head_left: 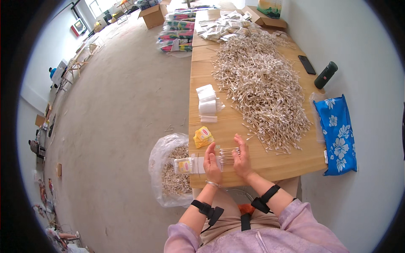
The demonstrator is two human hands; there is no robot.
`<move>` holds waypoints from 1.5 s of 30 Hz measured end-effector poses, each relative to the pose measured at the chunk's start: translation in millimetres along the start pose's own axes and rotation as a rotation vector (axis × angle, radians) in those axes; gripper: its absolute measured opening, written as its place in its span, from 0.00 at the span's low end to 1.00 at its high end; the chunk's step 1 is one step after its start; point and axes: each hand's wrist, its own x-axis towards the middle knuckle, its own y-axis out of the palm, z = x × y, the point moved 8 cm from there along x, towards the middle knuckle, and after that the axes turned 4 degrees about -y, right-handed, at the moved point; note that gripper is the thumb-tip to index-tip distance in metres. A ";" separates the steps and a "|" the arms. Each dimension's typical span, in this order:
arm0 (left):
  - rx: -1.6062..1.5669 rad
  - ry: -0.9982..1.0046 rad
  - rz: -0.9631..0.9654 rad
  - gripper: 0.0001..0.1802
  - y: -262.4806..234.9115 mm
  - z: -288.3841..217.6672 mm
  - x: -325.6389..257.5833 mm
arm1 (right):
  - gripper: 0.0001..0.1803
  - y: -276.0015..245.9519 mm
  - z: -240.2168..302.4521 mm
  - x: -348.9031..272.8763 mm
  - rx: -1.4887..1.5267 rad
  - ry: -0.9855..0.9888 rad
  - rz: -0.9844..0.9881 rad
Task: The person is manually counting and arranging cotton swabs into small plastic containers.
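My left hand (211, 162) and my right hand (241, 157) face each other near the front edge of the wooden table (274, 162), pressing a small bundle of cotton swabs (228, 154) between them. To the left of my left hand lies a filled clear packet of swabs with a yellow label (184, 165), hanging over the table's left edge. A few yellow label cards (203, 137) lie just beyond my hands. A huge loose pile of cotton swabs (263, 86) spreads over the middle of the table.
A stack of white empty bags (207, 101) sits left of the pile. On the floor stands a clear plastic sack of swabs (172, 173). A black phone (306, 64), a dark bottle (326, 75) and a blue flowered bag (337, 133) lie right. Packets (223, 26) and cardboard boxes (152, 16) are far off.
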 end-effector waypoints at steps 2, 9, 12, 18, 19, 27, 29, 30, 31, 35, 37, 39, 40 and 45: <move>-0.087 -0.007 -0.047 0.24 -6.2 -1.4 2.9 | 0.27 -2.2 6.7 6.9 -0.189 -0.094 0.040; -0.046 -0.010 0.009 0.24 -9.9 6.8 1.0 | 0.25 12.9 1.7 -8.5 -0.193 -0.031 0.248; -0.060 -0.011 0.008 0.24 -7.1 2.0 0.5 | 0.25 1.0 7.7 -7.0 -0.186 -0.068 0.087; -0.032 -0.047 -0.020 0.24 -7.4 4.1 4.7 | 0.24 21.6 9.6 -9.6 -0.415 -0.134 0.242; -0.031 -0.039 -0.011 0.24 -8.5 4.2 4.5 | 0.23 22.4 9.3 -11.1 -0.378 -0.122 0.245; -0.082 -0.076 -0.023 0.25 -1.2 6.8 2.5 | 0.25 1.5 -3.5 -8.2 -0.052 0.044 0.019; 0.031 0.005 0.011 0.23 2.0 -0.1 -0.1 | 0.25 14.3 -3.5 -11.1 -0.028 0.036 0.092; 0.028 0.005 0.023 0.23 1.1 0.5 -0.4 | 0.25 15.4 -4.4 -12.1 -0.034 0.034 0.083; 0.017 -0.018 0.031 0.24 -0.8 2.9 -0.2 | 0.25 18.0 -0.3 -12.7 -0.055 -0.032 0.098; 0.367 0.095 0.110 0.25 3.9 -16.2 1.2 | 0.23 -4.5 12.7 -9.8 -0.297 -0.102 0.022; 0.730 0.231 0.176 0.26 14.9 -32.6 -5.1 | 0.21 -38.1 16.6 -3.3 -0.548 -0.083 -0.072; 0.914 0.298 0.206 0.26 21.8 -41.8 -13.7 | 0.19 -71.8 17.7 -0.7 -0.793 -0.065 -0.164; 1.196 0.349 0.309 0.31 32.6 -36.6 -20.3 | 0.16 -85.5 12.9 -1.0 -0.898 -0.040 -0.182; 1.548 0.329 0.476 0.41 40.8 -15.9 -33.1 | 0.09 -97.4 -1.8 0.0 -1.024 -0.029 -0.195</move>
